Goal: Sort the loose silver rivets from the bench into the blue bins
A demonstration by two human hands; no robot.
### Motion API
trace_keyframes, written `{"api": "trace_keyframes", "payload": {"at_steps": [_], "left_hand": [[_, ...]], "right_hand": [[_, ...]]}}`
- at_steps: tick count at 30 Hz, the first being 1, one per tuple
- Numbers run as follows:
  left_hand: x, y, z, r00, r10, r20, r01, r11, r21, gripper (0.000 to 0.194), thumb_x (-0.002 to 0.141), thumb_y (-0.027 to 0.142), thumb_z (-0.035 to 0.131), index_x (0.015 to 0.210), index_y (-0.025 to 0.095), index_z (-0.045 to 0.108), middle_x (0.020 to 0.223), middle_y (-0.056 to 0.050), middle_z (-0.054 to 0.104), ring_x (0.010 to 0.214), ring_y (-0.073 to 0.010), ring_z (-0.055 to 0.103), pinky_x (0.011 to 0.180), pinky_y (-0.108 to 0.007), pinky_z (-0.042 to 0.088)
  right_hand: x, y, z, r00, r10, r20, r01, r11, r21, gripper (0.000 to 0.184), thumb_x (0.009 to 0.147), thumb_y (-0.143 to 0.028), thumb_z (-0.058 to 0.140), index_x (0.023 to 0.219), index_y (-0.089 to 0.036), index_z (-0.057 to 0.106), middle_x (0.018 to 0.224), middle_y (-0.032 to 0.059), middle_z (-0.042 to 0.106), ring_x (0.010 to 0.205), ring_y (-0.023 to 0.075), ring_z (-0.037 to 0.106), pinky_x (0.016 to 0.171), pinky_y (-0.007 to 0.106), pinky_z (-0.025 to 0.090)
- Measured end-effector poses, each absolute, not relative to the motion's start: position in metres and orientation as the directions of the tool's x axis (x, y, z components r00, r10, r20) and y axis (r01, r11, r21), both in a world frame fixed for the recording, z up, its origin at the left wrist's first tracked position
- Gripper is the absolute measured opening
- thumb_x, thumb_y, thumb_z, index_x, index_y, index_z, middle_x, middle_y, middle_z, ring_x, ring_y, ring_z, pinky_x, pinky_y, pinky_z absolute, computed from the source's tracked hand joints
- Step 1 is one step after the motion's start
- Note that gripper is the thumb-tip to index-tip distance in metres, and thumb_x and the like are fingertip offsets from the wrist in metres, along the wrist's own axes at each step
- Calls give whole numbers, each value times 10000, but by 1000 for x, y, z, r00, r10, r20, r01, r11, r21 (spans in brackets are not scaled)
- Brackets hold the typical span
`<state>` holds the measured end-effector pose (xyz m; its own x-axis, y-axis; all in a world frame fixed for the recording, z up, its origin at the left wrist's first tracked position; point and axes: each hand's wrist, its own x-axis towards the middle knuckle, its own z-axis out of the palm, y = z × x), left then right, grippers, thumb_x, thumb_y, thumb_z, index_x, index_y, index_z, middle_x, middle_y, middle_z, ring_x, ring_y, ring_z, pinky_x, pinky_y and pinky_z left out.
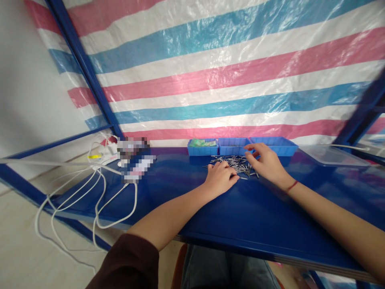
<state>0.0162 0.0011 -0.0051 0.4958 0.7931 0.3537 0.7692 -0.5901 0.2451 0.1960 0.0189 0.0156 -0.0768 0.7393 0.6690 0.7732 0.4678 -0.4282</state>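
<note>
A pile of thin metal pins [233,163] lies on the blue table [240,216] just in front of three blue trays. My left hand [221,177] rests at the near left edge of the pile, fingers curled down onto the pins. My right hand [266,162] lies on the right side of the pile, fingers spread and slightly bent, touching the pins. Whether either hand pinches a pin is hidden by the fingers.
Three shallow blue trays stand in a row at the back: the left one [203,147] holds green pieces, the middle [234,146] and right [275,145] look bare. A clear lid [329,155] lies right. White cables [96,192] hang off the left edge.
</note>
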Motion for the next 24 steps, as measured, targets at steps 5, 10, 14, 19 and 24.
{"api": "trace_keyframes", "payload": {"at_steps": [5,10,14,19,24], "left_hand": [[19,0,-6,498,792,354,770,-591,239,216,861,381,486,873,243,653,984,-33,553,981,-224,502,834,-394,352],[16,2,-4,424,790,442,773,-570,278,209,905,310,408,927,208,588,1002,-39,590,981,-195,529,843,-358,353],[8,11,-2,368,781,504,661,-601,449,206,902,283,394,890,214,588,909,-4,650,875,-154,580,822,-303,379],[10,17,-2,286,763,579,439,-642,629,129,824,268,508,861,202,612,853,-17,662,764,-135,594,752,-250,444],[15,14,0,176,847,502,356,-530,770,178,769,281,583,920,192,610,862,-24,683,772,-140,619,742,-254,462]], "right_hand": [[188,15,15,-116,731,672,738,516,-434,232,802,-301,469,926,-171,617,974,94,607,626,158,570,672,340,477],[191,16,17,-152,809,567,688,499,-527,229,814,-331,459,819,-187,638,878,56,669,741,197,605,692,337,468],[188,12,17,-342,822,455,625,561,-543,268,837,-355,448,861,-187,655,812,30,689,697,172,608,643,291,455],[184,9,16,-438,774,457,627,627,-462,303,867,-353,421,840,-181,669,814,42,689,633,146,582,589,257,423],[184,9,17,-430,772,469,553,635,-539,321,877,-377,423,897,-184,678,904,60,690,742,181,613,681,295,456]]}}
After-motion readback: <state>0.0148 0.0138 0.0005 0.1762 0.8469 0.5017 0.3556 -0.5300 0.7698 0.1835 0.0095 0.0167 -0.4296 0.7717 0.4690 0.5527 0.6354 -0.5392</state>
